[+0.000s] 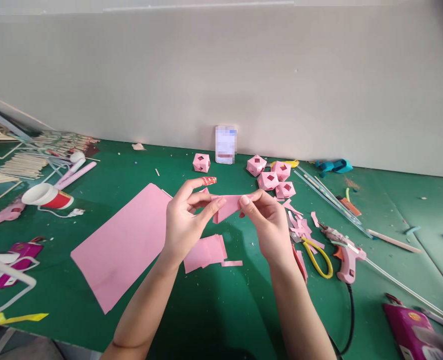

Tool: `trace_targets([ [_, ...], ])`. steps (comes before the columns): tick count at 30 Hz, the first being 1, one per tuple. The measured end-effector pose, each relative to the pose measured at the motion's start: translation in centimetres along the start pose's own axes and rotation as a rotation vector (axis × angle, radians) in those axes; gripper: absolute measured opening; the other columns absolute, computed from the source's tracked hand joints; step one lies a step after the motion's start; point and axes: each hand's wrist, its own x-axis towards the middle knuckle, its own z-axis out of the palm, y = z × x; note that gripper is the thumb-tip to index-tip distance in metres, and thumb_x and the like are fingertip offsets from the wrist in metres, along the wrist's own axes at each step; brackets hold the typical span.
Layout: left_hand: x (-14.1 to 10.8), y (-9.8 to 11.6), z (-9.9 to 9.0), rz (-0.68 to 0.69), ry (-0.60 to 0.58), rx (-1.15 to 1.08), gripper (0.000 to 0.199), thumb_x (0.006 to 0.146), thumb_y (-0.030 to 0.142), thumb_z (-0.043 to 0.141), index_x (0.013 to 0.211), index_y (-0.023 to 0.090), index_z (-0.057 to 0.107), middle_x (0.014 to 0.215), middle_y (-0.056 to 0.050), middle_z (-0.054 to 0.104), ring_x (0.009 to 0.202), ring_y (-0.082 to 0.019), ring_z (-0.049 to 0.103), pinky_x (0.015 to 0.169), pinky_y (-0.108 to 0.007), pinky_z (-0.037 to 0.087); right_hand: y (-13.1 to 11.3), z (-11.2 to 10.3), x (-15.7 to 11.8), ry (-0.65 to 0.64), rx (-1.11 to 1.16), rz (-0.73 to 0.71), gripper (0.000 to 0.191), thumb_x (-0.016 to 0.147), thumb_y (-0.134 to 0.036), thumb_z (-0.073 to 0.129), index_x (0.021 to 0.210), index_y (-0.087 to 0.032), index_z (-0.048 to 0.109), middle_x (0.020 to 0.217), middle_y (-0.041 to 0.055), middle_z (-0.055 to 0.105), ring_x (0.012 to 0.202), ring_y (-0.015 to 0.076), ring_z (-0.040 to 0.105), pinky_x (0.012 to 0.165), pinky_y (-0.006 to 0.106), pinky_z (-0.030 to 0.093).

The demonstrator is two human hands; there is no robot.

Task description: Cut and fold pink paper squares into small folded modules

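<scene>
A small folded piece of pink paper (229, 206) is pinched between both hands above the middle of the green table. My left hand (187, 215) grips its left end between thumb and fingers; one fingertip wears a red patterned wrap. At the right end, my right hand (268, 220) pinches the paper with thumb and bent forefinger. Below the hands lie several cut pink paper pieces (206, 251) and a short pink strip (232, 263). A large pink paper sheet (122, 245) rests to the left of my left hand.
Pink paper shapes (268, 181) sit at the back near a propped phone (226, 145). On the right are pink scraps (300, 227), yellow-handled scissors (321, 260) and a pink glue gun (347, 252). A paper cup (49, 196) lies tipped at left, near wooden sticks (24, 164).
</scene>
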Motion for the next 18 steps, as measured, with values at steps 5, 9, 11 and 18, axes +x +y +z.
trace_targets([
  [5,0.0,0.2,-0.1,0.007,-0.002,-0.025,0.039,0.077,0.037,0.082,0.109,0.023,0.065,0.081,-0.001,0.077,0.078,-0.021,0.077,0.075,-0.032,0.066,-0.2,0.2,-0.1,0.025,-0.023,-0.023,0.025,0.086,-0.041,0.074,0.073,-0.022,0.065,0.072,-0.0015,0.065,0.067,0.0124,0.057,0.064,0.025,0.049],
  [9,0.0,0.4,-0.1,0.022,-0.001,-0.018,0.036,0.077,0.039,0.082,0.105,0.023,0.067,0.081,-0.001,0.077,0.079,-0.021,0.077,0.074,-0.032,0.066,-0.3,-0.2,-0.2,0.04,-0.038,-0.03,0.016,0.084,-0.041,0.076,0.086,-0.025,0.075,0.081,0.0003,0.071,0.071,0.0142,0.062,0.066,0.027,0.052],
  [11,0.0,0.4,0.0,0.022,-0.003,-0.014,0.034,0.077,0.039,0.082,0.103,0.023,0.067,0.082,-0.001,0.078,0.078,-0.021,0.077,0.073,-0.031,0.065,-0.3,-0.5,-0.2,0.05,-0.028,-0.039,0.014,0.083,-0.038,0.078,0.09,-0.027,0.077,0.087,0.0006,0.074,0.076,0.0148,0.065,0.069,0.028,0.054],
  [18,-0.2,0.5,0.0,0.051,0.003,0.007,0.028,0.079,0.037,0.081,0.101,0.023,0.069,0.084,-0.001,0.079,0.075,-0.019,0.077,0.064,-0.028,0.063,-0.4,-0.8,-0.2,0.059,0.003,-0.055,0.012,0.08,-0.037,0.081,0.079,-0.025,0.076,0.084,0.0009,0.076,0.076,0.0158,0.067,0.069,0.029,0.055],
])
